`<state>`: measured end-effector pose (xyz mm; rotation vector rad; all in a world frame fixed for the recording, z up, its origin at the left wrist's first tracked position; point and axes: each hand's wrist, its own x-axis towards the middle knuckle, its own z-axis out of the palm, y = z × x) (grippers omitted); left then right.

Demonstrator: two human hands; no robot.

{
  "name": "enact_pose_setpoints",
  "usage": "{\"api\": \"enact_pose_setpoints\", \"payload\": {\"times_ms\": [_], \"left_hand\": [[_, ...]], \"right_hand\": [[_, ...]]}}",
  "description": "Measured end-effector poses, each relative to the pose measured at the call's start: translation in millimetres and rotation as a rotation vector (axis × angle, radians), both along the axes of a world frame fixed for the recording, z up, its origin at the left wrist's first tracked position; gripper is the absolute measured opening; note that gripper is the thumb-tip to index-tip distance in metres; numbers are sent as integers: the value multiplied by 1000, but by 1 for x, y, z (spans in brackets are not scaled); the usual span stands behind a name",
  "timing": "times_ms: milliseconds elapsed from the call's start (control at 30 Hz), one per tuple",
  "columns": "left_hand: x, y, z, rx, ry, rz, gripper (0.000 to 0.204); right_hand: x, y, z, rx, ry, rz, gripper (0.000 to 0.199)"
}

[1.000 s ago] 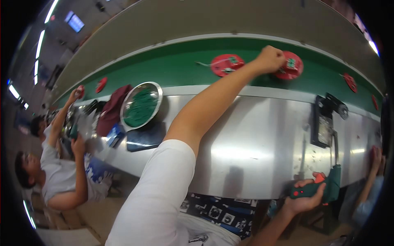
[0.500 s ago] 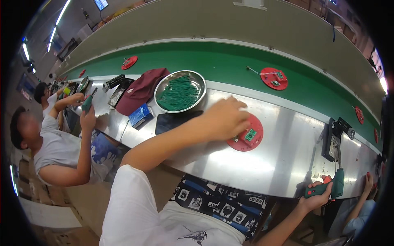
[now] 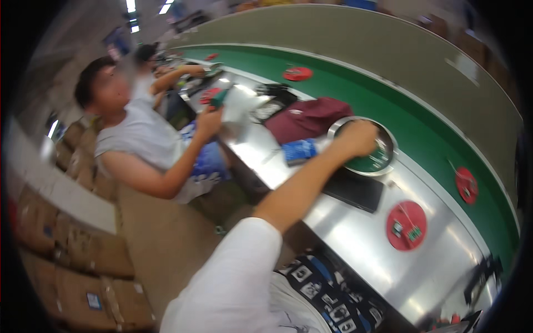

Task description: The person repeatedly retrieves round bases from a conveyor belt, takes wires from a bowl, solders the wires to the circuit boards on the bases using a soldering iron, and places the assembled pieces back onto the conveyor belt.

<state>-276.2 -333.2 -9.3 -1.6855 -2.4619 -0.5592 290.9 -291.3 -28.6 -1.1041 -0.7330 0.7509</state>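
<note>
My left hand (image 3: pixel 360 137) is reaching into a round metal bowl (image 3: pixel 396 151) of thin green wires (image 3: pixel 367 164). Its fingertips are hidden and blurred, so their grip cannot be made out. Below the bowl lies a flat black device (image 3: pixel 355 191), under my left forearm. A red disc (image 3: pixel 406 226) with small green circuit boards and a pale wire rests on the metal bench, to the right of that device. My right hand is not visible; a blurred red part (image 3: pixel 456 318) shows at the lower right edge.
Left of the bowl are a maroon cap (image 3: pixel 308 119) and a blue box (image 3: pixel 300 151). A dark tool stand (image 3: pixel 482 280) occupies the right end. Red discs (image 3: pixel 466 186) sit along the green strip (image 3: pixel 427 127). At left, a co-worker (image 3: pixel 147 133) holds a green tool (image 3: pixel 220 99).
My left hand has moved from beside the red disc into the bowl. The view has swung left, and my right hand with its green soldering gun has gone out of sight.
</note>
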Motion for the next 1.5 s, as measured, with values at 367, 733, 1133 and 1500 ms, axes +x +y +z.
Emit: {"api": "enact_pose_setpoints", "payload": {"times_ms": [367,733,1133,1500], "left_hand": [[6,-10,-14,30,82,39,21],[9,-8,-10,-9,148,66,19],[11,5,16,826,-269,-186,11],[57,-20,47,643,-947,-422,8]], "right_hand": [[-3,6,-3,73,1,111,37],[14,22,-26,445,739,969,38],[-15,-5,9,16,-148,66,36],[5,-7,-23,4,-103,289,37]]}}
